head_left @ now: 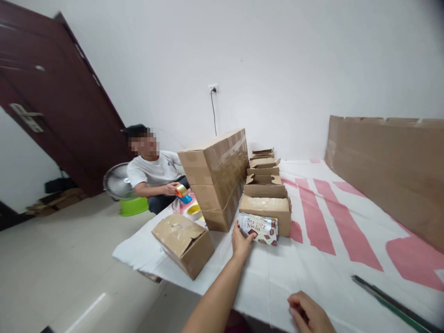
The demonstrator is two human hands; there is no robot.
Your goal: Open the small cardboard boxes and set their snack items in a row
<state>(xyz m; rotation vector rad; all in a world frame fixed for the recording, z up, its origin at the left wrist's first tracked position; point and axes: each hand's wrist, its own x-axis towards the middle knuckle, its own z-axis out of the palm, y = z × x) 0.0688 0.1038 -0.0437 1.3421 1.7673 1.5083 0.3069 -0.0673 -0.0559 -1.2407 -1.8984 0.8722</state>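
My left hand point(242, 241) is closed around a stack of flat packets point(259, 227) printed "Super Meal", white with brown shapes. It holds them upright against the front of a small cardboard box point(285, 222). Near the table's front edge, my right hand point(308, 314) hovers with its fingers curled in and nothing visible between them. Behind the nearest box, several open cardboard boxes point(263, 178) stand in a row with flaps raised. To the left of my left hand lies a closed cardboard box point(185, 238) with a torn-looking flap on top.
Taped cartons point(222, 180) form a tall stack left of the row. Across the table a seated person point(156, 171) holds a tape dispenser point(182, 192); a tape roll point(193, 212) lies nearby. A green-and-black long tool point(388, 298) lies at right. A cardboard panel point(388, 171) stands behind it.
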